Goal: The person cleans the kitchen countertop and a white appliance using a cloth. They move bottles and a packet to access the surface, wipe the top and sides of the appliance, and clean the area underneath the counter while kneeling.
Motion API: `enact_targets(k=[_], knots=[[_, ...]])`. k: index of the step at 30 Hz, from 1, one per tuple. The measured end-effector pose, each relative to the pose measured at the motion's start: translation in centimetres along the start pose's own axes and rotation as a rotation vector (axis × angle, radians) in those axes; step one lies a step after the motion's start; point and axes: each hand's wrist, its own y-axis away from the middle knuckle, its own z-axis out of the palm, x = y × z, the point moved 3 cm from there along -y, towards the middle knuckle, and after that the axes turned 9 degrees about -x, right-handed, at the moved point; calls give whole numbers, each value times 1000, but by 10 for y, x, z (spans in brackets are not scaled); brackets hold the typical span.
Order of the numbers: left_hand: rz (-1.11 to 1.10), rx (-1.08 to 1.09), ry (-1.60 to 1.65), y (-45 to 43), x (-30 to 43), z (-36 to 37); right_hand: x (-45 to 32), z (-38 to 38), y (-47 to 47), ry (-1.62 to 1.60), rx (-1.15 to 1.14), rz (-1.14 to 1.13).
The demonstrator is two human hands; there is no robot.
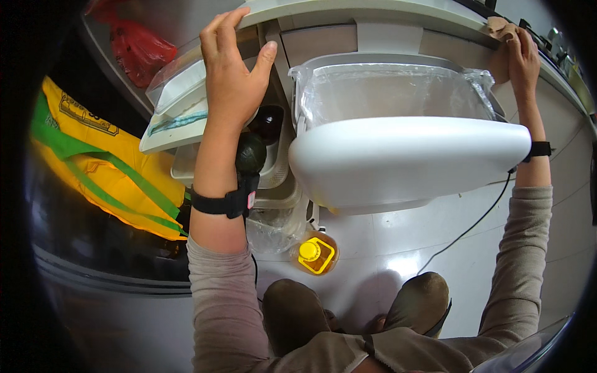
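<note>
My left hand [237, 65] has its fingertips at the pale countertop edge [326, 8], thumb apart, with nothing in its grasp. At the right, my right hand [524, 58] is closed on a crumpled tan cloth [501, 29] at the same counter's edge. Between my forearms a white bin with its lid tilted [410, 158] hangs at the cabinet front, and a clear plastic liner [387, 91] covers its rim. Both wrists wear black straps.
Dark round produce [251, 153] lies in a basket by my left forearm. An oil bottle with a yellow cap [309, 251] stands on the tiled floor. Left are a yellow and green bag [126, 172], a red plastic bag [140, 49] and a white shelf [179, 133]. A cable [475, 238] hangs on the right.
</note>
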Motion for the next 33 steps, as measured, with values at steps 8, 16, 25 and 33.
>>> enact_targets(k=[8, 16, 25, 33], knots=[[-140, -73, -126, 2, 8, -3, 6, -2, 5, 34, 94, 56], [-71, -89, 14, -1, 9, -4, 18, -1, 13, -120, 103, 52], [-143, -117, 25, -2, 9, -2, -9, -14, 16, 42, -1, -49], [-237, -236, 66, -7, 16, -14, -52, -20, -2, -30, -167, 128]])
